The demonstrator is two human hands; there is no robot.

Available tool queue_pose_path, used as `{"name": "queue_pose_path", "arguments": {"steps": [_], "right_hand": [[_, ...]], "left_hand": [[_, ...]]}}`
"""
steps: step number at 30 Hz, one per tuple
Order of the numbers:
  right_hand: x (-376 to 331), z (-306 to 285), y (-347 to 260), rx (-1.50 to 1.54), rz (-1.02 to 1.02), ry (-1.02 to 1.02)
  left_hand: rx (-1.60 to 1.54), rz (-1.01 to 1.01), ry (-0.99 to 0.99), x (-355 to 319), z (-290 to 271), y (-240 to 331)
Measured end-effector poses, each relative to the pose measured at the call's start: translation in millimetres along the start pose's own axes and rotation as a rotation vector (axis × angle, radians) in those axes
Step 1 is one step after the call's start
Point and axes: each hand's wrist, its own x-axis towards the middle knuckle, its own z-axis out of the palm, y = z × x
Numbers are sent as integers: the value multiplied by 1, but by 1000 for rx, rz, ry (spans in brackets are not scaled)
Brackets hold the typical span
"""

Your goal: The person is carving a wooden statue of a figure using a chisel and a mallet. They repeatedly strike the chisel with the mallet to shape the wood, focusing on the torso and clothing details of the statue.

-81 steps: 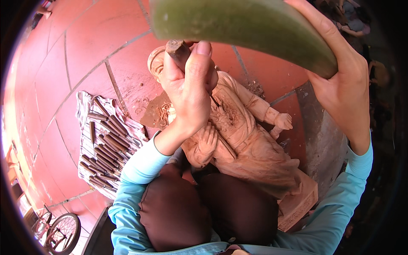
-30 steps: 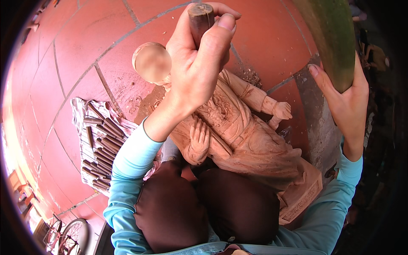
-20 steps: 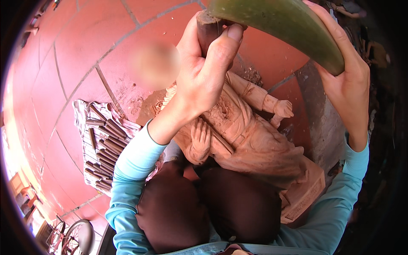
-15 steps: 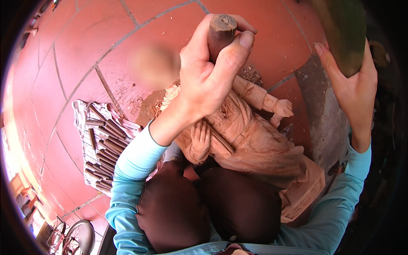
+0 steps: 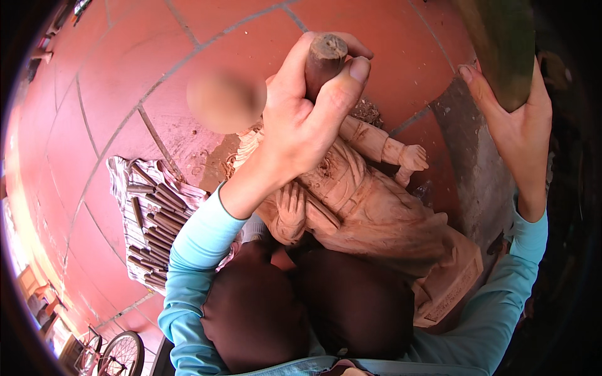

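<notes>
My left hand [image 5: 301, 116] is wrapped round the dark wooden handle of a carving chisel [image 5: 326, 61]. The handle's worn butt points up, and the blade is hidden below the hand. Beneath it lies a carved wooden statue [image 5: 370, 207] with draped robes, an outstretched arm, a second carved hand and a square base; its head area is blurred. At the upper right, my right hand [image 5: 517, 135] grips a greenish-brown wooden mallet [image 5: 505, 53], raised apart from the chisel. The mallet's upper end runs out of the picture.
Several dark-handled carving tools [image 5: 163, 225] lie on a striped cloth [image 5: 128, 188] to the left. Wood chips [image 5: 367, 113] are scattered beside the statue on the red tiled floor [image 5: 207, 37]. My knees [image 5: 351, 301] are close against the statue. A bicycle [image 5: 122, 354] stands at the lower left.
My left hand with the chisel has moved slightly down and left. My right hand and the mallet have shifted a little left, still raised. The statue appears unchanged.
</notes>
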Motion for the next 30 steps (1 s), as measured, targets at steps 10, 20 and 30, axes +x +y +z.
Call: {"name": "queue_pose_path", "arguments": {"steps": [10,20,30], "right_hand": [[-5,22,-12,-153,-78,36],[-15,17,-14,21,208,-7],[-20,13,-16,48,228,2]], "left_hand": [[225,207,413,28,-38,-15],[-62,-110,96,27,-8,0],[-121,-209,88,31,-3,-5]]}}
